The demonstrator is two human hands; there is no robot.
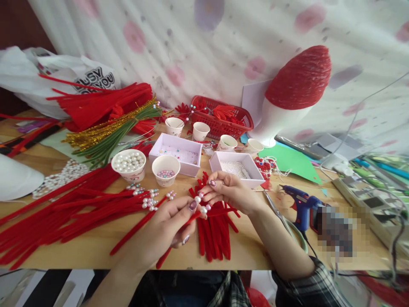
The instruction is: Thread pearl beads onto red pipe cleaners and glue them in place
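Observation:
My left hand is closed round a red pipe cleaner that runs down toward the table's front edge. White pearl beads sit at the pipe cleaner's upper end. My right hand pinches at those beads with its fingertips, touching the left hand. Under both hands lies a bunch of short red pipe cleaners. To the left lie long red pipe cleaners tipped with pearls.
Paper cups of pearls and coloured beads, two white boxes, a red basket, a blue glue gun, scissors, green paper, gold and green pipe cleaners and a red-topped cone crowd the wooden table.

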